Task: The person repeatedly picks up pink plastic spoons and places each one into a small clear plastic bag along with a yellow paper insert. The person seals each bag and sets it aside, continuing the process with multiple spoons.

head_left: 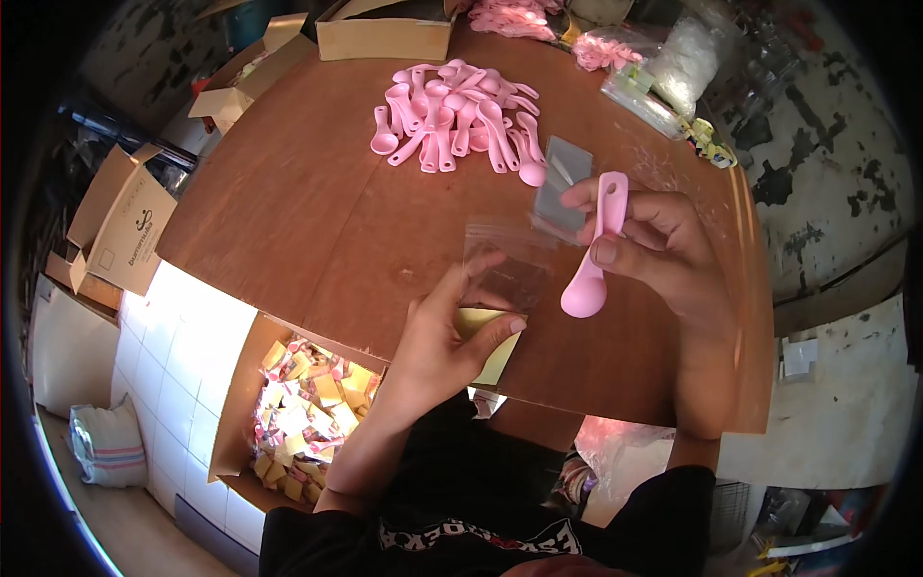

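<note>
A pink plastic spoon (584,291) is pinched between the thumb and fingers of my right hand (668,250), its bowl down and its slotted handle up. My left hand (437,337) grips a small clear plastic bag (508,258) near the front edge of the table. A pale yellow card (497,363) shows under the left thumb, at the bag's lower part. Whether the card is inside the bag or against it, I cannot tell. Just beyond my right fingers lies a stack of clear bags (561,188). Farther back is a heap of pink spoons (444,125).
Below the table's left front edge, a carton (236,413) holds many packed spoons with yellow cards. An open box (385,38) stands at the back of the brown table (279,202). Bagged pink pieces (606,50) and clear plastic packs (685,72) lie back right.
</note>
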